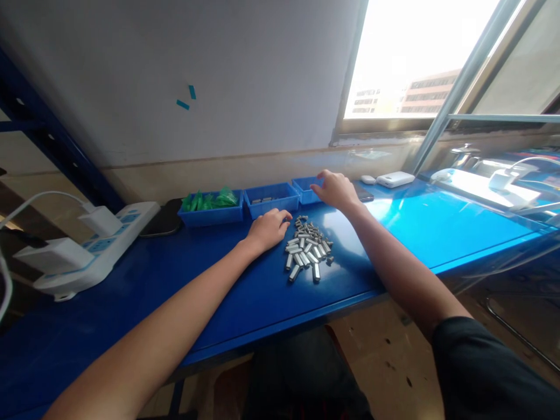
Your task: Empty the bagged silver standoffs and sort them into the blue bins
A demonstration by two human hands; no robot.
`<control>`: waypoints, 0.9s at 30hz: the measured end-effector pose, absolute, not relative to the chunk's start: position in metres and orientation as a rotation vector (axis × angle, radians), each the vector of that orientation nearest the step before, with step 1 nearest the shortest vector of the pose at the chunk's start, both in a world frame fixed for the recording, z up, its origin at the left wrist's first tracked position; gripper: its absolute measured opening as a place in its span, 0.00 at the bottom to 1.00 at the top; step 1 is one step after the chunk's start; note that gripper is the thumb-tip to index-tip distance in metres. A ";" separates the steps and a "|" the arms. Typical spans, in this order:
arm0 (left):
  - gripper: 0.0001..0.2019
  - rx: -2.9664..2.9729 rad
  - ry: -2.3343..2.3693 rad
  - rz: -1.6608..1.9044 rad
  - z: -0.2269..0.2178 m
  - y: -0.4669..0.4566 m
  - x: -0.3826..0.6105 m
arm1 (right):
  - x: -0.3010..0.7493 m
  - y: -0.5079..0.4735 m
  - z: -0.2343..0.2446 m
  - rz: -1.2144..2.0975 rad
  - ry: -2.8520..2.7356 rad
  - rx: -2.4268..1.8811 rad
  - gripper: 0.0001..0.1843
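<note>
My left hand [269,228] rests on the blue tabletop, fingers loosely bent and slightly apart, with nothing visible in them. Just right of its fingertips lies a loose pile of silver hexagonal standoffs [308,249]. Smaller screws [306,226] are heaped at the far side of that pile. My right hand [336,191] hovers over the right blue bin [305,189], thumb and forefinger apart; its other fingers are partly hidden. Metal parts [265,199] lie in the middle blue bin [280,205], behind my left hand. The inside of the right bin is mostly out of sight.
A left blue bin [212,218] holds green plastic bags [210,200]. Further left are a dark phone [164,220] and a white power strip [109,251] with plugged-in chargers. A white power bank [395,179] lies by the wall at right. The table's front edge [280,335] runs before me.
</note>
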State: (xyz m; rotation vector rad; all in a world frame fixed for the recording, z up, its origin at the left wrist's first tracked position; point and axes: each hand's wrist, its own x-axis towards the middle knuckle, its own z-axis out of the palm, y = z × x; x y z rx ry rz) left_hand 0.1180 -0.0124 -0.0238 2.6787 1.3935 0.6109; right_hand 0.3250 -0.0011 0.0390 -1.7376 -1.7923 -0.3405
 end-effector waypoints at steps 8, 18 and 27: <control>0.08 2.635 1.375 0.723 -0.026 -0.011 0.114 | 0.289 -0.016 0.021 0.081 -2.433 -1.395 0.10; 0.06 2.244 1.328 1.111 -0.026 -0.005 0.109 | 0.274 -0.013 0.001 0.246 -2.349 -1.245 0.11; 0.11 2.018 1.010 1.215 -0.024 -0.008 0.106 | 0.269 -0.018 0.005 0.191 -2.244 -1.094 0.08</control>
